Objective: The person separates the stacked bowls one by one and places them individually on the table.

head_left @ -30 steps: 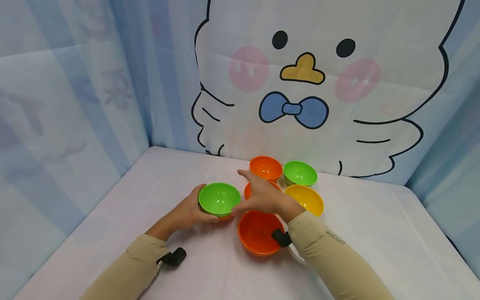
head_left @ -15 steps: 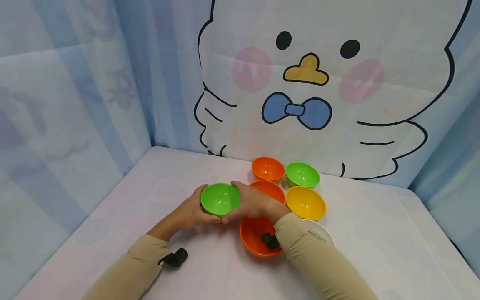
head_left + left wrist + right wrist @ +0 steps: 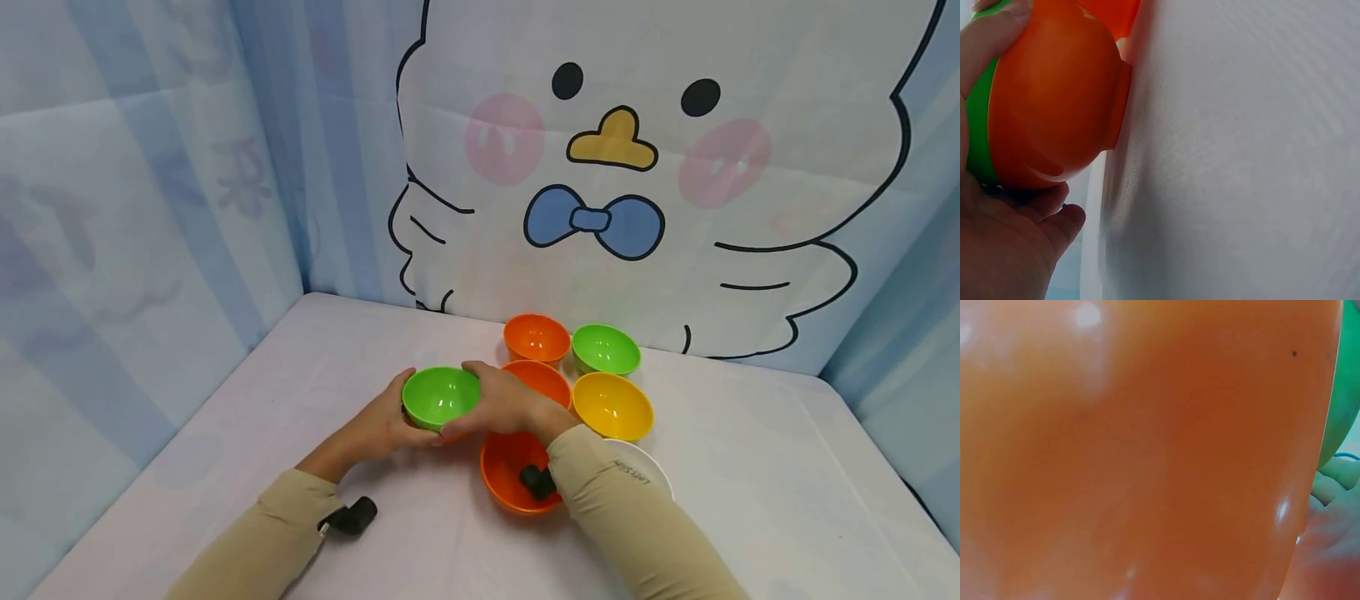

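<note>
A white table (image 3: 750,517) fills the lower view, walled at the back by a cloth backdrop (image 3: 645,167) printed with a cartoon bird and at the left by a pale blue curtain (image 3: 135,208); the two meet at the far left corner, so the table is closed on those sides, with bare surface to the left and front of the hands and along the right side. A cluster of bowls crowds the middle right: the big orange bowl (image 3: 506,471) lies under the right forearm, a yellow bowl (image 3: 611,406) sits just beside it, a white plate (image 3: 645,471) peeks out beside the sleeve, then an orange bowl (image 3: 543,379) just behind the right hand, and a far orange bowl (image 3: 536,337) and far green bowl (image 3: 604,347) near the backdrop. Left of this cluster, the green bowl (image 3: 440,395) sits nested in an orange under-bowl (image 3: 1054,100), whose foot touches the table. The left hand (image 3: 378,425) cups this stack from the left, fingers curled round it; the right hand (image 3: 506,404) grips its right side, thumb under the rim.
</note>
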{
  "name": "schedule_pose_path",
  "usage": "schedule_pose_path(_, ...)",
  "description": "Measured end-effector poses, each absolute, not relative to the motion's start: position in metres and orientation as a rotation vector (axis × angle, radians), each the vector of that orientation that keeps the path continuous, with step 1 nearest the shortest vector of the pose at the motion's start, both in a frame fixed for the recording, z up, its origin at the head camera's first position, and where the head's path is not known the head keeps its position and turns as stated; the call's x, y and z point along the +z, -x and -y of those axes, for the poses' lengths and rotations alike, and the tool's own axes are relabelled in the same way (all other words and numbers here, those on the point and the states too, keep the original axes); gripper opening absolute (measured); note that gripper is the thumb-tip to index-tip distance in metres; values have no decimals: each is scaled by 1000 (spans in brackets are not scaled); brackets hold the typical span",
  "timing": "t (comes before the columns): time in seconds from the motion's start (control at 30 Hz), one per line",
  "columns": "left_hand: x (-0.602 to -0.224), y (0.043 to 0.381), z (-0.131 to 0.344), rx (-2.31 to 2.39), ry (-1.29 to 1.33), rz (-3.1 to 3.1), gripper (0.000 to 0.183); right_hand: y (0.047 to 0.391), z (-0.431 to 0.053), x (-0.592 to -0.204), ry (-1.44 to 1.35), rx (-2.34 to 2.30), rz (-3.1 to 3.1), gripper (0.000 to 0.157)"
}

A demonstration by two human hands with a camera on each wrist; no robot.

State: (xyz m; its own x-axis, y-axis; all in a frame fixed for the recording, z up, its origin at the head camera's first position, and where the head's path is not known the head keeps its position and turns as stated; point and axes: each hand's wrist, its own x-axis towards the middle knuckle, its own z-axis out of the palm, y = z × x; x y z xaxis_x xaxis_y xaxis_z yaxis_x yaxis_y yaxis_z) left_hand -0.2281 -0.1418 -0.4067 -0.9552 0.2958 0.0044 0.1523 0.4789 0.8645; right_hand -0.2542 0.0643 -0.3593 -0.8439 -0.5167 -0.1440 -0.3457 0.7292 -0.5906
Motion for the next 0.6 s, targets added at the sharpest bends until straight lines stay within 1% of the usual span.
schedule_pose_path(0.1,-408,228,141,1492,-405,-2573,117,253,-66,-359,670,-839,-2635,107)
schedule_pose_path(0.33,-408,228,139,1525,-470,-2563,101,251,-77,-346,609,-974,-2690,102)
schedule_pose_path(0.6,-405,230,138,1435,-306,-2586,109,244,-112,-318,579,-1106,-2742,101)
